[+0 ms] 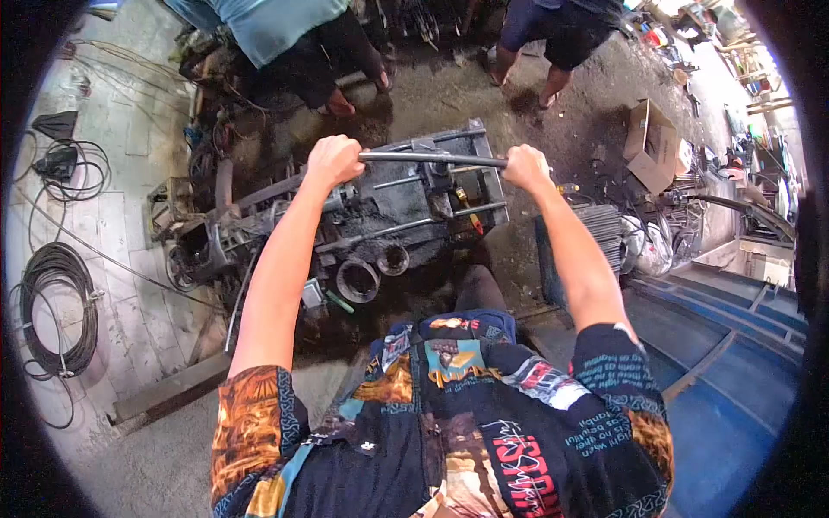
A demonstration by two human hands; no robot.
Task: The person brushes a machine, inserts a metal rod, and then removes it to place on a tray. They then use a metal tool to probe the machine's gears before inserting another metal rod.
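Note:
A long dark metal bar (432, 158) runs almost level between my two hands. My left hand (337, 160) is wrapped round its left end, and my right hand (527, 167) grips the right end. Beneath the bar lies a greasy metal machine (399, 207) with parallel guide rods; the bar's middle overlaps an upright block (439, 180) on it. Two round metal rings (357, 281) sit at the machine's near side. A small yellow and red object (476, 224) rests by the lower guide rod.
Two people stand beyond the machine, one in a light blue shirt (276, 26). To the right are a ribbed motor housing (596, 237), an open cardboard box (652, 147) and a blue metal frame (725, 380). Coiled black cable (59, 309) lies at the left.

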